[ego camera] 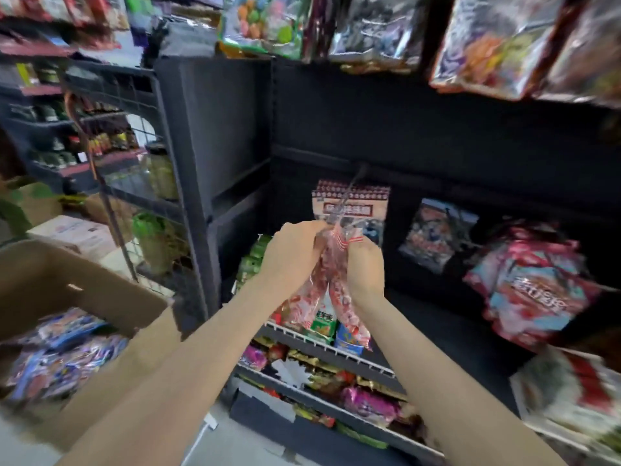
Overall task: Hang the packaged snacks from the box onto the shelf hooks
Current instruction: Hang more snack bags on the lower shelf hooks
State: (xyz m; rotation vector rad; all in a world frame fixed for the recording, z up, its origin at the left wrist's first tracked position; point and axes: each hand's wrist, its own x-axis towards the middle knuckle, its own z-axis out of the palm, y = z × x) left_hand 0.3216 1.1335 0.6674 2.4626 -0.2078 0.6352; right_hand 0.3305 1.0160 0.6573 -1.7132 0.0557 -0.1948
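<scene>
Both my hands hold clear packets of red-and-white snacks up in front of the black shelf back. My left hand pinches the packets' top edge on the left, and my right hand grips the top on the right. The top edge sits at the tip of a metal shelf hook that sticks out from the rail above. A brown-patterned packet hangs behind on that hook. The cardboard box stands at the lower left, with several blue and purple snack packets inside.
Dark packets and a bunch of pink-and-teal bags hang to the right. More bags hang overhead. White wire shelves below hold small snacks. A black wire rack with jars stands at the left.
</scene>
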